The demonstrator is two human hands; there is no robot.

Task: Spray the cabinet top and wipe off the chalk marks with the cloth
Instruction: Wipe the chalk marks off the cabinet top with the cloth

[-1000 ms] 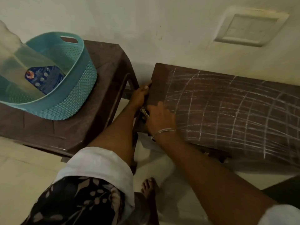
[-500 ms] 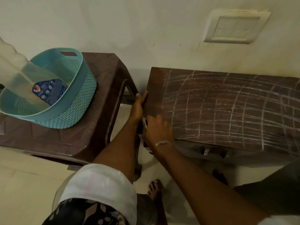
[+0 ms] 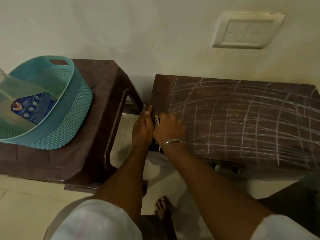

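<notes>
Seen from above, a dark brown wooden cabinet top (image 3: 242,122) crossed with white chalk marks (image 3: 251,115) fills the three o'clock side. At its nine o'clock edge the right hand (image 3: 168,129) presses a small patterned cloth (image 3: 157,118) (mostly hidden), fingers closed over it; the left hand (image 3: 142,126) grips that edge. Wiping well likely means firm, overlapping strokes toward three o'clock.

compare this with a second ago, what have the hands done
The left hand slid from the far left corner toward the near end of the cabinet top's left edge, closing up beside the right hand. The right hand stayed by that edge over a small patterned thing. Chalk marks and basket are unchanged.
</notes>
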